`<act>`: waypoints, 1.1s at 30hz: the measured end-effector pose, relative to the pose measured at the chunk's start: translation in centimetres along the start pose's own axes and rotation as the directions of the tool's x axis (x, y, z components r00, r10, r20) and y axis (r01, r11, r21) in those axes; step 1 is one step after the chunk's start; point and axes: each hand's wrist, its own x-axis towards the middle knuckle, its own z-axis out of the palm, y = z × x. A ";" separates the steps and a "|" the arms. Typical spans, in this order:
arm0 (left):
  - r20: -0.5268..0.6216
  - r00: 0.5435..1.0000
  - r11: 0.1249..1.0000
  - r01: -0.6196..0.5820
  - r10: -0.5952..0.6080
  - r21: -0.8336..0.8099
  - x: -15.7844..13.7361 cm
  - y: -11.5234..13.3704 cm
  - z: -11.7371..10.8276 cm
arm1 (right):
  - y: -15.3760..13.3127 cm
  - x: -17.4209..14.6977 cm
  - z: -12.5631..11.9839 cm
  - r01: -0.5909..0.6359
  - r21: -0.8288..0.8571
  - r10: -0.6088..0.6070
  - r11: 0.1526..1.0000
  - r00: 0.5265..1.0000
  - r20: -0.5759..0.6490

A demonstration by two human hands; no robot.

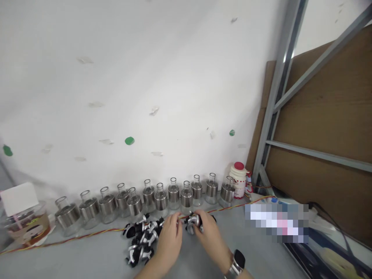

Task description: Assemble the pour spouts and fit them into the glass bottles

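Note:
My right hand (209,235), with a watch on its wrist, has its fingers curled round a black-and-silver bottle pourer (194,221). Close beside it, my left hand (170,235) has its fingers drawn together; whatever they hold, if anything, is hidden. A heap of similar bottle pourers (142,244) lies on the grey table (101,255), just left of my left hand. Behind both hands, several clear glass bottles with metal sleeves stand upright along the wall, among them a bottle (186,194) and another bottle (135,202); their mouths look uncapped.
A red-and-yellow twisted cord (87,235) runs across the table before the bottles. At the left stands a clear tub (29,228); a white jar with a red lid (238,180) is at the right end. Flat packages (325,248) and a metal rack (270,116) are on the right.

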 end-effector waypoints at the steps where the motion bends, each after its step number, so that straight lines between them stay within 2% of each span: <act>1: 0.003 1.000 1.000 -0.003 0.003 -0.018 0.1 0.3 -0.3 | -0.5 -0.2 -0.1 0.032 -0.028 -0.031 0.999 0.999 0.036; 3: 0.029 0.999 0.999 -0.013 0.014 -0.040 0.1 0.6 -0.7 | -1.4 -0.6 -0.1 0.090 -0.065 -0.082 0.994 0.990 0.112; 6: 0.070 0.998 1.000 0.001 0.001 -0.031 0.1 0.4 -0.8 | -2.4 -1.2 0.1 0.115 -0.081 -0.096 0.990 0.973 0.208; 11: 0.156 0.988 1.000 0.023 -0.022 -0.005 -0.3 -0.8 -1.1 | -3.1 -1.8 0.2 0.171 -0.056 -0.139 0.984 0.919 0.368; 18: 0.291 0.957 1.000 -0.002 0.000 0.004 -0.6 -1.6 -2.5 | -3.6 -2.0 0.1 0.198 -0.037 -0.165 0.980 0.895 0.414; 22: 0.259 0.966 0.990 -0.010 -0.026 0.138 -1.5 -0.9 -2.1 | -2.9 -2.3 1.2 0.240 -0.125 -0.155 0.963 0.867 0.473; 26: 0.217 0.974 0.964 -0.002 -0.058 0.265 -1.9 0.0 -1.0 | -2.6 -2.2 1.5 0.249 -0.203 -0.136 0.947 0.883 0.449; 31: 0.105 0.981 0.935 0.123 -0.166 0.332 0.7 -0.8 -0.8 | -3.1 -2.2 0.6 0.293 -0.225 -0.191 0.929 0.902 0.387; 33: 0.097 0.982 0.940 0.125 -0.163 0.317 2.0 -1.3 -1.1 | -3.2 -1.9 0.1 0.279 -0.236 -0.189 0.931 0.920 0.343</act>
